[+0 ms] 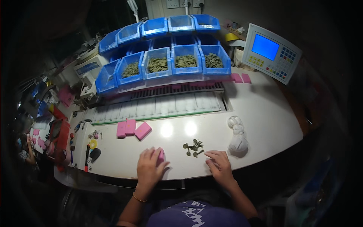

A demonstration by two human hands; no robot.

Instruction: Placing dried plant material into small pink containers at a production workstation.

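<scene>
My left hand [148, 166] is closed around a small pink box [161, 155] near the front of the white table. My right hand [220, 167] rests at the table to the right, its fingers stretched leftward and the thumb apart, with nothing visible in it. Just beyond its fingertips lies a loose cluster of small dark metal pieces [194, 146], each with a round head and a thin stem, like keys. Farther back on the left are three pink boxes [130, 127], set close together. A knotted white cloth bundle [238, 137] lies to the right of the metal pieces.
Blue bins [159, 52] in two tiers stand at the back, several holding similar metal pieces. A control panel with a blue screen [266, 47] rises back right. Left lie yellow tape [93, 144], a black mouse-like object [95, 154] and a red-black tool [87, 157]. Another person [28, 151] is far left.
</scene>
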